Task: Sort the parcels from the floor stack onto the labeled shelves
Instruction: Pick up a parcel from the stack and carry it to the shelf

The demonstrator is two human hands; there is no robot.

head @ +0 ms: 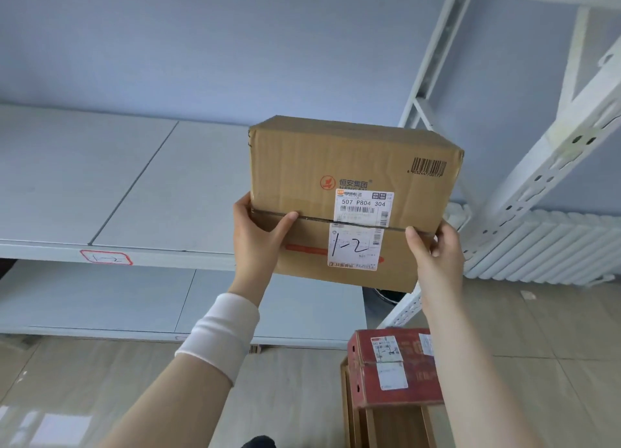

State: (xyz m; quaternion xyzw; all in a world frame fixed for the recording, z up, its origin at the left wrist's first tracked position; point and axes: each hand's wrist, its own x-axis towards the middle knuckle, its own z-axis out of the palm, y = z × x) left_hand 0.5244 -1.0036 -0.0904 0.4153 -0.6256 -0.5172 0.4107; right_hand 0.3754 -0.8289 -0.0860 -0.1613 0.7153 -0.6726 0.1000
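A brown cardboard parcel [302, 165] with a white label handwritten "1-2" is held up in front of the white shelf [134, 185]. My left hand [257, 242] grips its lower left corner, thumb on the top face. My right hand [437, 249] grips its lower right corner. The parcel's far end hangs over the right part of the shelf board. A red-bordered tag [106, 257] reading "1-2" is stuck on that shelf's front edge, to the left of the parcel. On the floor below right lies a red parcel [396, 367] on top of brown boxes [386, 424].
A lower shelf board [100, 300] sits under the tagged one. The rack's white perforated upright [537, 179] slants at the right, with a white radiator [554, 246] behind it. The floor is beige tile [84, 380]. The wall is pale blue.
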